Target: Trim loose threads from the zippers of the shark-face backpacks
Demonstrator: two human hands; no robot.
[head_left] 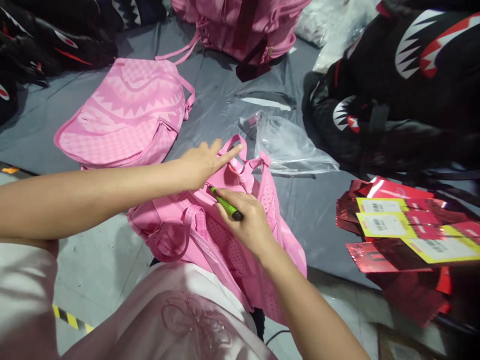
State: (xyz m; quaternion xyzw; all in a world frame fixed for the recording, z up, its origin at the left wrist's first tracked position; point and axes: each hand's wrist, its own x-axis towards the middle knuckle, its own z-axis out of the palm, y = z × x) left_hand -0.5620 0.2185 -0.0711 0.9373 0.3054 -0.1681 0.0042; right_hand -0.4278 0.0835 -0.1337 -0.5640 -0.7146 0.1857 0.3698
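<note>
A pink backpack (287, 240) with dotted mesh padding and straps lies against my body at the table's edge. My left hand (204, 161) grips it near the top, beside the loop handle (242, 140). One finger stretches out to the right; the others bend down and are partly hidden. In my right hand (247, 220) is a slim green tool (226, 204) with a black end. Its thin tip points at the backpack fabric just below my left hand; what it touches there is too small to make out.
Another pink backpack (127, 110) lies to the left on the grey-covered table (210, 95). Clear plastic bags (288, 145) lie ahead. A larger pink bag (243, 30) stands behind, black shark-face bags (408, 100) at the right. Red packets with yellow-edged labels (386, 225) are piled front right.
</note>
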